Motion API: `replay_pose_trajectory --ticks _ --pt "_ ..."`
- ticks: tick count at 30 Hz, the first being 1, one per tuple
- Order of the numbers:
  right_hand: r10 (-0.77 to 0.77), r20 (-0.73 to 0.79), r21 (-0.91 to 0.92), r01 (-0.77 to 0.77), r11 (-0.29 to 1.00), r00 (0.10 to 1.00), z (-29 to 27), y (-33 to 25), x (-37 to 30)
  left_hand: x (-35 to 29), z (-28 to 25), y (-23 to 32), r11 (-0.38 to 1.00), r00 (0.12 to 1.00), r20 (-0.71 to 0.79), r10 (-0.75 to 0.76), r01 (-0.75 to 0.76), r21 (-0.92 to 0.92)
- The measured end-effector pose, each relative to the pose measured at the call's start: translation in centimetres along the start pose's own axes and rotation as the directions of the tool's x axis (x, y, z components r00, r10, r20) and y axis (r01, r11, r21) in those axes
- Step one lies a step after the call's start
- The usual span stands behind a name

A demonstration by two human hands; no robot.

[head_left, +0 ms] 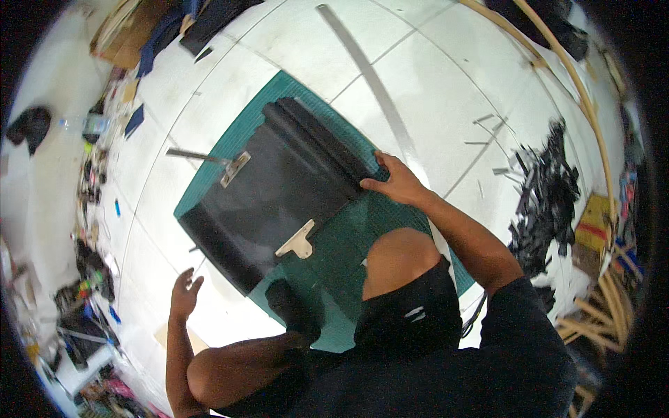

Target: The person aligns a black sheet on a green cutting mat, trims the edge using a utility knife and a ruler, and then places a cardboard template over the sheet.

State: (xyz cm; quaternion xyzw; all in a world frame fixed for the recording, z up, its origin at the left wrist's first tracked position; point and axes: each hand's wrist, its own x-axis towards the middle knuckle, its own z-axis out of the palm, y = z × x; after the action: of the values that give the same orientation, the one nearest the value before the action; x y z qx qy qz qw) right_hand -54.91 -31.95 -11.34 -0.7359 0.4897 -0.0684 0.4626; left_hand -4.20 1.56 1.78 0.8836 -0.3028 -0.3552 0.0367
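A black sheet, likely leather-like (pixel 279 174), lies across a green ribbed mat (pixel 334 279) on the floor, its far right side and near left side curled into rolls. At the near end of the right roll, my right hand (pixel 398 182) grips the sheet between thumb and fingers. One metal clip (pixel 297 241) sits on the sheet's near edge, and another metal clip (pixel 235 169) on its far left edge. A narrow grey strip (pixel 194 155) sticks out beside the far clip. My left hand (pixel 184 292) hangs off the mat's left side, fingers apart, holding nothing.
A long grey metal strip (pixel 366 70) lies on the white tiles beyond the mat. Black scraps (pixel 547 195) are heaped at the right, near bent cane poles (pixel 592 111). Assorted clutter (pixel 90 279) lines the left. My knees and foot rest on or over the mat's near part.
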Motion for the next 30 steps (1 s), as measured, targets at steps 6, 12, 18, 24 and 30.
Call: replay_pose_trajectory --ticks 6,12,18,24,30 --pt "0.247 0.221 0.051 -0.264 0.963 0.943 1.7 -2.1 4.7 -11.0 1.7 -6.3 0.968 0.98 0.068 -0.189 0.174 0.181" --pt "0.247 0.1 -0.022 -0.246 0.969 0.964 3.8 -2.0 5.2 -13.7 1.7 -9.5 0.957 0.962 -0.007 -0.272 0.271 0.099" --pt "0.225 0.211 0.275 -0.279 0.92 0.951 2.8 -2.8 5.4 -4.8 5.8 -3.9 0.997 0.987 0.147 -0.061 0.052 0.061" --pt "0.081 0.033 0.047 -0.082 0.995 0.996 1.7 1.0 4.8 0.5 6.3 -2.6 0.987 0.985 0.148 0.088 -0.066 -0.146" --pt "-0.24 -0.176 -0.265 0.189 0.946 0.955 -2.0 1.7 1.2 -2.5 6.9 -19.0 0.983 0.973 -0.139 -0.182 0.182 -0.014"
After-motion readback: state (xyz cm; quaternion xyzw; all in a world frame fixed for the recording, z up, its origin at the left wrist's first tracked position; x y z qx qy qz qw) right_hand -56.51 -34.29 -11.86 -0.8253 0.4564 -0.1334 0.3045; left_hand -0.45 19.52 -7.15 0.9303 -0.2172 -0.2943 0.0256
